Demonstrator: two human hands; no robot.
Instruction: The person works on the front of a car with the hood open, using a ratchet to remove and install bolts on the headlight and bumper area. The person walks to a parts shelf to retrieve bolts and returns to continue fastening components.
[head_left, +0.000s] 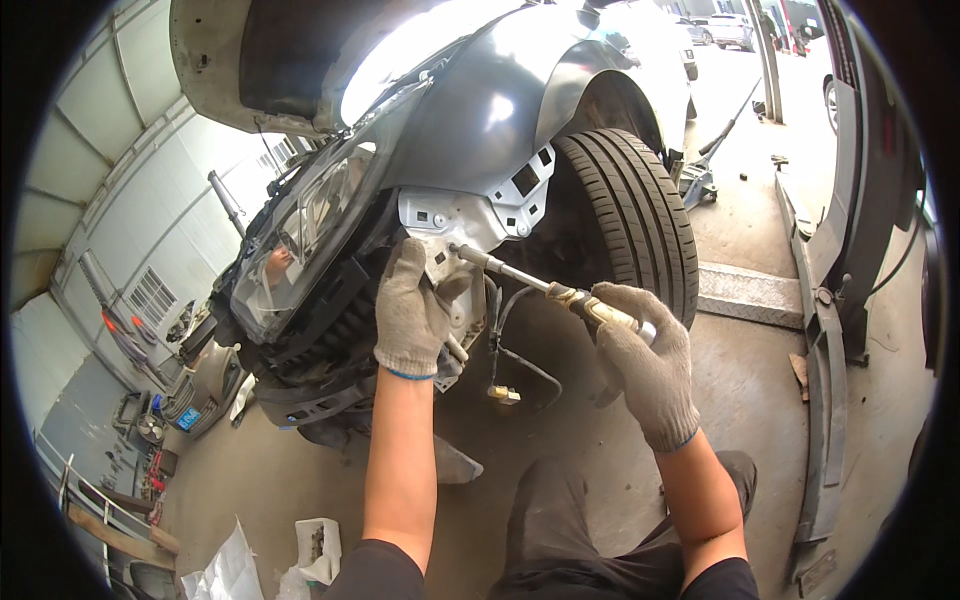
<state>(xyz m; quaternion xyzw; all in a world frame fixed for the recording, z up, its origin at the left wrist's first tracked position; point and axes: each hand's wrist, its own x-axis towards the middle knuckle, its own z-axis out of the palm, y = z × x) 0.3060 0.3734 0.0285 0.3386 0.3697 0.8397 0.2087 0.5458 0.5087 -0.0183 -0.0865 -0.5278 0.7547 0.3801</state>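
Observation:
My left hand (411, 311), in a knitted work glove, rests against the lower part of the bare metal bracket (450, 214) beside the headlight (330, 217); whether its fingers grip the edge is unclear. A screwdriver-style driver (585, 302) with a yellowish handle and a long shaft is in my gloved right hand (649, 352). Its socket end (466, 253) meets a fastener on the bracket, just right of my left fingertips. The dark front fender (480, 97) lies above the bracket. Below hangs a wiring harness with a yellowish connector (504, 394).
The front tire (637, 217) stands right of the bracket. A lift arm (821, 420) and lift post (870, 187) are at the right, with a floor jack (699, 180) behind. A removed bumper (206, 390) and white packing material (232, 566) lie on the floor at left.

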